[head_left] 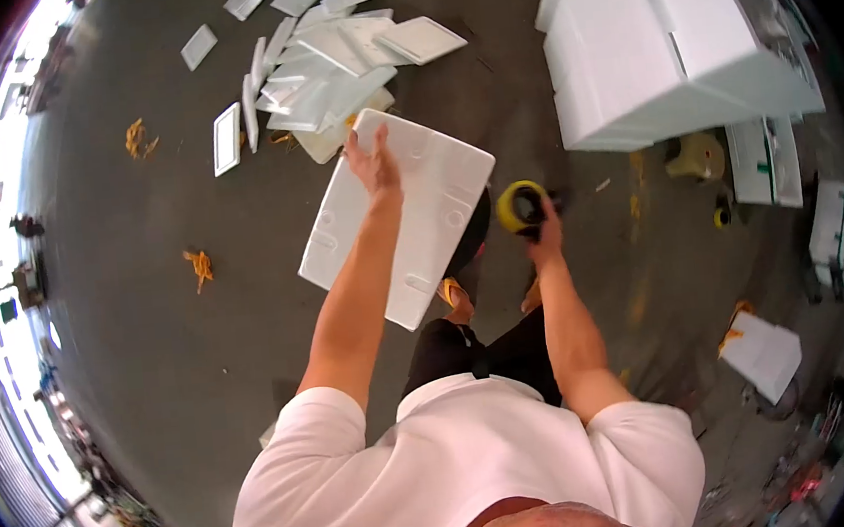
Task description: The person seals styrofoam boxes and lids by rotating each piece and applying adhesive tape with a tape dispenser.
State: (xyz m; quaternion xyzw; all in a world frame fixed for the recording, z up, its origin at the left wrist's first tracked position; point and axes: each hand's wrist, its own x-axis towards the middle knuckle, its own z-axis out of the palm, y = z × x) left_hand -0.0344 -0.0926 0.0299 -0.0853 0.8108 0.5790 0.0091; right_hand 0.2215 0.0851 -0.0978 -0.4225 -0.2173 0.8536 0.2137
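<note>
A white foam box (436,192) stands in front of me, tilted in the view, with moulded marks on its surface. On its upper left part rests my left hand (374,167), fingers apart and nothing gripped. To the right of the box, my right hand (546,237) is closed on a tape dispenser (520,207) with a yellow roll and a dark core. The dispenser is apart from the box. A dark round object (475,234) shows partly behind the box's right edge.
White lids (334,55) lie heaped beyond the box. Large white boxes (645,53) are stacked at the upper right. A yellowish container (696,157) and white pieces (766,354) are at the right. Orange scraps (200,268) lie on the floor at the left.
</note>
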